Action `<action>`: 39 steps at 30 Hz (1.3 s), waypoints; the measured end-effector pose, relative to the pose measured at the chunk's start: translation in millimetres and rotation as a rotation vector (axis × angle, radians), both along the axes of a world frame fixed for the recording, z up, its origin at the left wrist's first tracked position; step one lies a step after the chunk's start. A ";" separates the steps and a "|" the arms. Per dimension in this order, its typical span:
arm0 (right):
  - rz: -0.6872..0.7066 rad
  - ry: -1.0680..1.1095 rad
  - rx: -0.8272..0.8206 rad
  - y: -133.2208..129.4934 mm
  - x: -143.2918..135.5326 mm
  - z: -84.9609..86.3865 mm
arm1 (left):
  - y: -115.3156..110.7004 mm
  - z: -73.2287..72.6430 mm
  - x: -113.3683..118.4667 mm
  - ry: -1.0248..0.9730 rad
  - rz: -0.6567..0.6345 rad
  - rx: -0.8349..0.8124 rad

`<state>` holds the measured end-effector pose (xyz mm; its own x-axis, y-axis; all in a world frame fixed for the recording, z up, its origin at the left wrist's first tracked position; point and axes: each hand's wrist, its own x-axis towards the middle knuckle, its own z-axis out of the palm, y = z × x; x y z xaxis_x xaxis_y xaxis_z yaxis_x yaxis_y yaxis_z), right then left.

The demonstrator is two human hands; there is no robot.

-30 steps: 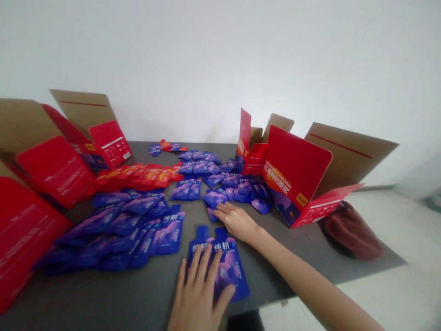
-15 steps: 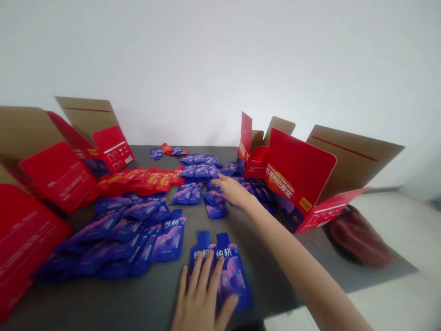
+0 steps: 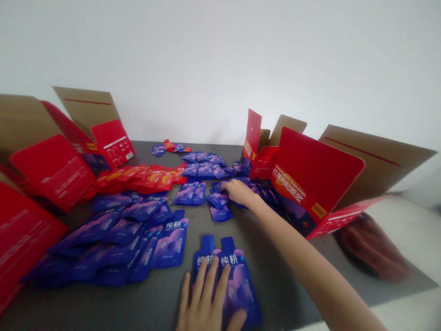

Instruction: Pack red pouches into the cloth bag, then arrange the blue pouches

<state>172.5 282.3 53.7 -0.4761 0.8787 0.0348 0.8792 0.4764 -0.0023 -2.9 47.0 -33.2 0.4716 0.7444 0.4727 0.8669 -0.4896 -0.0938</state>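
My left hand [image 3: 206, 299] lies flat with spread fingers on two blue pouches [image 3: 237, 280] near the table's front edge. Further out, my right hand [image 3: 237, 192] has its fingers curled down at a loose group of blue pouches [image 3: 220, 212]; its fingertips are partly hidden, and what they grip is too small to make out. Just left of that group lie more blue pouches [image 3: 189, 193]. A large heap of blue pouches [image 3: 120, 239] spreads to the left of my left hand, with red pouches [image 3: 148, 178] behind it.
Open red boxes [image 3: 51, 170] stand along the left side. More open red boxes [image 3: 310, 179] stand on the right, close to my right forearm. A dark red cloth [image 3: 374, 246] lies at the right edge of the grey table [image 3: 144, 303]. Small pouches sit at the back.
My right hand's fingers, stretched out before, are now curled down at the blue pouches. The view has shifted slightly. My left hand stays flat on the two pouches.
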 end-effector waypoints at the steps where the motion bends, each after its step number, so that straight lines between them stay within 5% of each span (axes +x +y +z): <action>1: -0.014 0.012 0.012 -2.3 0.4 2.3 | 0.1 -0.2 -0.4 -0.014 0.001 -0.002; 12: -0.247 -0.016 -0.014 19.0 -54.9 2.3 | -3.8 -14.0 12.7 -0.077 0.108 -0.014; 15: -0.151 -0.043 -0.027 15.7 -55.4 4.5 | -4.0 -12.6 13.4 -0.074 0.143 -0.041; 21: 0.072 -0.088 -0.038 -16.1 -42.6 8.1 | 1.5 -6.4 2.4 -0.009 0.007 0.027; 30: 0.047 -0.131 -0.041 -24.5 -24.5 16.8 | 0.1 -1.6 0.8 -0.006 0.014 0.028; 39: 0.102 -0.089 -0.019 -18.1 -37.8 15.4 | 0.8 -2.4 0.4 0.040 0.030 0.063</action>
<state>134.7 264.2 69.0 -0.5633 0.8258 -0.0278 0.8234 0.5639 0.0633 -2.5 47.8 -35.6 0.4691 0.7278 0.5002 0.8759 -0.4559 -0.1580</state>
